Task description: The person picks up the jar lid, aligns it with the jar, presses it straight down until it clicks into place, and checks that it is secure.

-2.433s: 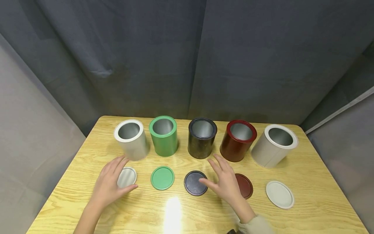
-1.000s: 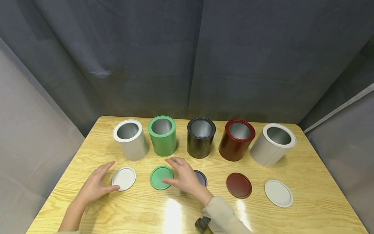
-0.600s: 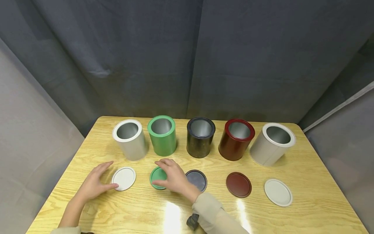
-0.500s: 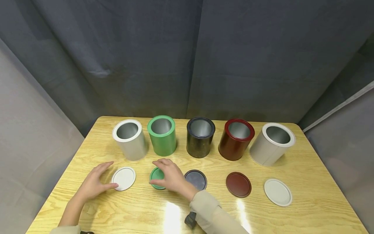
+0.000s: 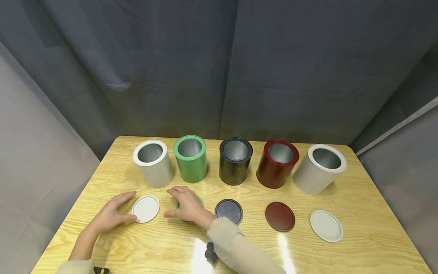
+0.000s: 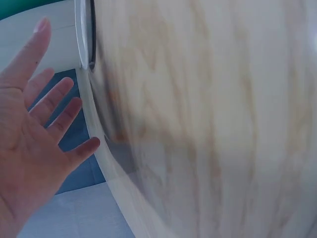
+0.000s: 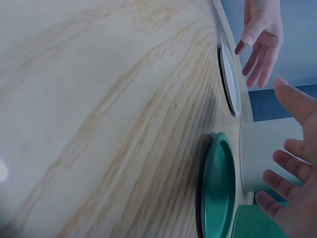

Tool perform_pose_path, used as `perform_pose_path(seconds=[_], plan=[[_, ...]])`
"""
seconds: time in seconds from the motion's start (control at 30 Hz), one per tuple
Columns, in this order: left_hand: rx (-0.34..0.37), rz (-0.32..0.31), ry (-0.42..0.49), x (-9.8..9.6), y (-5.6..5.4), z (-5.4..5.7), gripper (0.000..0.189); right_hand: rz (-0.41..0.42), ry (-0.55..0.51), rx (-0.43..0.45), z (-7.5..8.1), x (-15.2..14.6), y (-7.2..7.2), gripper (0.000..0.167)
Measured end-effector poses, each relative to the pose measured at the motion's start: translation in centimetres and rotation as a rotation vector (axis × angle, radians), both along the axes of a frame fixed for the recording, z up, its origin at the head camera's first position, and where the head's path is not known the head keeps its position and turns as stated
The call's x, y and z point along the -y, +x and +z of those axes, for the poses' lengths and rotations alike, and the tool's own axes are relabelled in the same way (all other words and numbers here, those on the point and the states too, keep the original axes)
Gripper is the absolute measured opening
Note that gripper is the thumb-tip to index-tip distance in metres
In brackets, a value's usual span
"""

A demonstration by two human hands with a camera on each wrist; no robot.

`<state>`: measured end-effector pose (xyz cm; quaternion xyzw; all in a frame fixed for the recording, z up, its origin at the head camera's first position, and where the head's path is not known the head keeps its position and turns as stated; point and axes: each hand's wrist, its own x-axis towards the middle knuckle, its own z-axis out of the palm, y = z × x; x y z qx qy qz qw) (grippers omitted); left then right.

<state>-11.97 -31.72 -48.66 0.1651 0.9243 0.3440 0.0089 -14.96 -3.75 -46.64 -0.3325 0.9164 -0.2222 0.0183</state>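
My left hand (image 5: 111, 215) is held just left of a round white lid (image 5: 146, 208), fingers extended and thumb apart; the left wrist view shows its palm holding nothing. The right hand (image 5: 187, 206) hovers over the green lid (image 7: 220, 188), covering most of it in the head view. Its fingers are spread and hold nothing. Behind the lids stand a white can (image 5: 158, 174), a green can (image 5: 193, 169) and a black can (image 5: 234, 171), all with open tops.
Right of the hands lie a black lid (image 5: 229, 211), a dark red lid (image 5: 280, 217) and another white lid (image 5: 326, 226). Behind them stand a dark red can (image 5: 275, 172) and an off-white can (image 5: 312, 179). A grey curtain (image 5: 219, 68) hangs behind the wooden table (image 5: 369, 228).
My right hand has swept left from between the black and dark red lids to over the green lid. The left hand has shifted left off the white lid, then stayed almost still.
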Motion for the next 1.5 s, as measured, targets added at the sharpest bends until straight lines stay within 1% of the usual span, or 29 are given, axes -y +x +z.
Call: perform_pose_path(seconds=[0.1,0.2,0.37,0.43,0.6,0.73,0.9,1.03,1.27,1.4,1.5], plan=[[-0.004,-0.021,0.007,0.1,-0.1,-0.1,0.077,-0.004,0.008,0.011,-0.2,0.6,-0.4,0.073],[0.004,-0.028,0.008,0.2,0.0,-0.3,0.079,-0.001,0.011,0.008,-0.4,1.2,-0.5,0.076],[0.091,-0.031,-0.005,0.3,0.0,-0.5,0.088,-0.008,0.039,0.014,-0.7,2.1,-0.4,0.079],[0.122,-0.035,-0.012,0.3,0.0,-0.5,0.091,-0.018,0.073,0.010,-0.8,2.4,-0.4,0.082],[0.156,-0.034,-0.034,0.4,-0.1,-0.4,0.094,-0.042,0.147,0.000,-1.3,3.1,-0.5,0.086],[0.146,-0.034,-0.073,0.4,-0.1,-0.6,0.094,-0.073,0.188,0.027,-1.7,3.6,-0.7,0.088],[0.107,-0.038,-0.109,0.1,0.0,-0.6,0.090,-0.104,0.245,0.079,-2.1,4.2,-0.5,0.093],[0.102,-0.030,-0.128,-0.1,0.1,-0.6,0.089,-0.117,0.287,0.082,-2.3,4.6,-0.3,0.093],[0.094,-0.010,-0.155,-0.2,0.1,-0.8,0.088,-0.145,0.303,0.076,-2.4,4.9,-0.3,0.090],[0.063,-0.011,-0.156,-0.4,0.1,-0.7,0.085,-0.152,0.299,0.073,-2.6,5.1,-0.2,0.085],[0.061,-0.013,-0.154,-0.5,0.1,-0.5,0.082,-0.150,0.289,0.066,-2.8,5.2,-0.2,0.079]])
